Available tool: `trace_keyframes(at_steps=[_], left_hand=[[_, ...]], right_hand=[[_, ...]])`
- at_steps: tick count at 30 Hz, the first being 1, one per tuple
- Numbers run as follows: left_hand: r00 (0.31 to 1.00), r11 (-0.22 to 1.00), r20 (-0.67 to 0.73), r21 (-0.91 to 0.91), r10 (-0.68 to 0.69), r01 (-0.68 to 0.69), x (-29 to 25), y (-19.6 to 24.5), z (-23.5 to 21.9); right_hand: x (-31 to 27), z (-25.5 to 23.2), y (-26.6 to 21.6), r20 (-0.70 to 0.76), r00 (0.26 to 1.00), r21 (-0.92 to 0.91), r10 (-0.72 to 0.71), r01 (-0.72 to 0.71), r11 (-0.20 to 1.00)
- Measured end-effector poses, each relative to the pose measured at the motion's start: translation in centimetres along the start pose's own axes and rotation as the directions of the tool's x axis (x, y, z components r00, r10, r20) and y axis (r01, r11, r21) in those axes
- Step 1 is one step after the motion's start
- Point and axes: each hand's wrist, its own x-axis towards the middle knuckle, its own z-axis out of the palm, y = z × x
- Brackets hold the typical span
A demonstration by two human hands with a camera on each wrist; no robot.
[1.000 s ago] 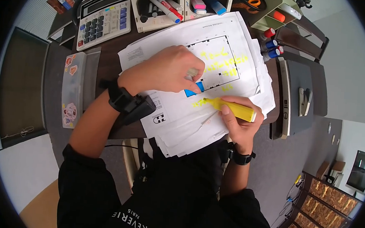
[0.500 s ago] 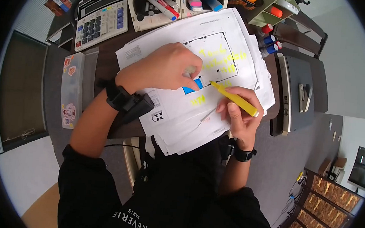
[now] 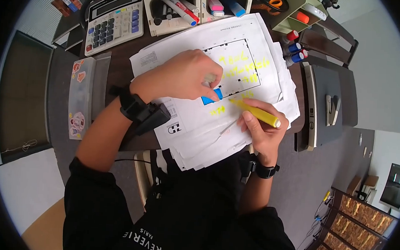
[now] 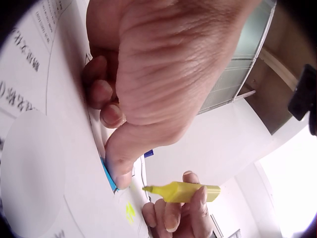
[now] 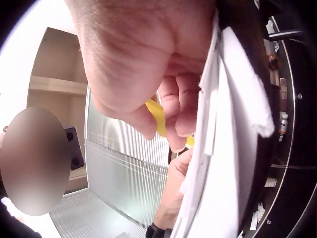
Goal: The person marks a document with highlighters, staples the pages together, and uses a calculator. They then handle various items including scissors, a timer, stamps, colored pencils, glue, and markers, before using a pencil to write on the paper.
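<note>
In the head view, a stack of printed sheets (image 3: 187, 145) is seen on the desk (image 3: 116, 69), and its six o'clock edge is left overhanging. Near the stack's centre, a fingertip of the left hand (image 3: 180, 75) is rested on a blue patch (image 3: 208, 99); that hand's grip is curled, but whether anything is held inside cannot be told. At about four o'clock from it, the right hand (image 3: 266, 133) is seen with its grip clamped on a yellow highlighter (image 3: 260, 116), whose tip is pointed towards ten o'clock, near the blue patch. If the left fingertip were eased off, the overhanging stack could be dragged askew by the right hand, and a line sent astray. Smearing might also be caused if the fresh yellow marks (image 3: 218, 110), at about five o'clock from the blue patch, were brushed before drying. In the left wrist view, the thumb (image 4: 124, 168) is set very near the tip, at nine o'clock of the highlighter; skin could be inked through a small slip. Whether paper is met by the tip cannot be told. In the right wrist view, a loose flap (image 5: 245, 82) is seen lifted at about two o'clock; it could be snagged and creased by a careless sweep.
</note>
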Motion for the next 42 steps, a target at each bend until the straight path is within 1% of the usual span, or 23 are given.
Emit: trace_keyframes(at_steps=[1, 3, 4, 5, 6, 8, 10, 12, 13, 15, 19, 22, 24, 26, 27, 28, 29, 30, 33, 35, 38, 40, 42], left_hand=[[1.000, 1.000, 0.000, 0.002, 0.002, -0.002, 0.0, -0.1, 0.0], [0.997, 0.998, -0.047, 0.006, 0.062, -0.062, -0.1, -0.6, 0.5], [0.997, 0.998, -0.042, -0.001, 0.060, -0.060, 0.0, -0.7, 0.6], [1.000, 1.000, -0.006, -0.002, 0.022, -0.022, 0.0, -0.6, 0.5], [1.000, 1.000, 0.027, 0.001, -0.014, 0.014, 0.1, -0.6, 0.4], [1.000, 1.000, 0.019, -0.006, -0.019, 0.019, 0.0, -0.4, 0.3], [1.000, 1.000, 0.009, -0.007, -0.019, 0.019, 0.0, 0.0, 0.0], [0.994, 0.996, 0.055, 0.004, -0.090, 0.089, 0.1, 0.5, -0.3], [0.994, 0.996, 0.059, 0.001, -0.091, 0.091, 0.1, 0.2, -0.1], [0.999, 1.000, 0.034, -0.005, -0.016, 0.016, 0.1, -0.5, 0.3], [0.999, 1.000, 0.031, -0.011, -0.025, 0.026, 0.0, -0.2, -0.1], [0.997, 1.000, 0.072, 0.010, -0.025, 0.024, 0.0, 0.1, -0.4], [0.992, 0.999, 0.122, -0.018, -0.043, 0.045, -0.2, 0.3, -0.6], [0.987, 0.998, 0.155, -0.015, -0.050, 0.053, -0.3, 0.7, -0.9], [0.982, 0.998, 0.182, -0.006, -0.059, 0.061, -0.4, 0.9, -1.1], [0.983, 0.998, 0.176, -0.003, -0.060, 0.062, -0.5, 0.8, -1.1], [0.985, 1.000, 0.171, -0.003, -0.027, 0.028, -0.5, 0.6, -1.0], [0.986, 1.000, 0.169, -0.003, 0.007, -0.007, -0.5, 0.5, -1.0], [0.981, 0.999, 0.194, 0.029, 0.010, -0.015, -0.5, 0.7, -1.1], [0.982, 1.000, 0.190, 0.016, 0.021, -0.024, -0.6, 0.3, -0.8], [0.983, 0.999, 0.178, 0.012, 0.038, -0.041, -0.5, 0.2, -0.8], [0.983, 0.999, 0.177, 0.015, 0.044, -0.047, -0.4, 0.4, -1.0], [0.978, 1.000, 0.209, 0.018, -0.010, 0.007, -0.4, 0.9, -1.1]], right_hand=[[0.0, -0.2, 0.1, 0.026, 0.999, -0.029, -0.023, 0.023, 0.999], [-0.2, -0.4, 0.2, 0.049, 0.998, -0.058, -0.033, 0.036, 0.998], [-0.1, -0.4, 0.0, 0.046, 0.998, -0.098, -0.040, 0.045, 0.994], [-0.2, -0.4, 0.0, 0.045, 0.998, -0.138, -0.049, 0.054, 0.989], [-0.3, -0.3, 0.0, 0.044, 0.998, -0.138, -0.047, 0.052, 0.989], [-0.1, -0.2, -0.1, 0.005, 0.999, -0.096, -0.032, 0.033, 0.995], [-0.1, -0.2, -0.1, 0.013, 0.999, -0.093, -0.040, 0.041, 0.995], [0.0, -0.3, 0.0, 0.018, 0.999, -0.090, -0.036, 0.038, 0.995], [-0.1, -0.3, 0.0, 0.023, 0.999, -0.101, -0.033, 0.035, 0.994], [-0.3, -0.3, 0.2, 0.029, 0.999, -0.113, -0.023, 0.026, 0.993], [-0.1, -0.2, 0.0, 0.016, 0.999, -0.084, -0.042, 0.043, 0.996], [0.0, -0.3, 0.0, 0.021, 0.999, -0.094, -0.041, 0.042, 0.995], [-0.1, -0.4, 0.1, 0.030, 0.999, -0.108, -0.038, 0.041, 0.993], [0.0, -0.3, 0.0, 0.047, 0.994, -0.094, -0.102, 0.107, 0.990], [0.0, -0.4, 0.0, 0.051, 0.993, -0.095, -0.104, 0.109, 0.990], [0.2, -0.5, 0.2, 0.068, 0.987, -0.095, -0.144, 0.150, 0.984], [0.3, -0.5, 0.3, 0.084, 0.979, -0.094, -0.184, 0.192, 0.977], [0.4, -0.4, 0.4, 0.086, 0.978, -0.093, -0.189, 0.197, 0.976], [0.1, -0.3, 0.6, 0.066, 0.981, -0.055, -0.181, 0.185, 0.981], [-0.1, -0.2, 0.4, 0.037, 0.993, -0.046, -0.108, 0.110, 0.993], [-0.2, -0.1, 0.3, -0.010, 0.998, -0.044, -0.055, 0.055, 0.998], [-0.2, -0.2, 0.2, -0.007, 0.999, -0.067, -0.040, 0.040, 0.997], [-0.3, -0.3, 0.2, -0.010, 1.000, -0.090, -0.017, 0.016, 0.996]])
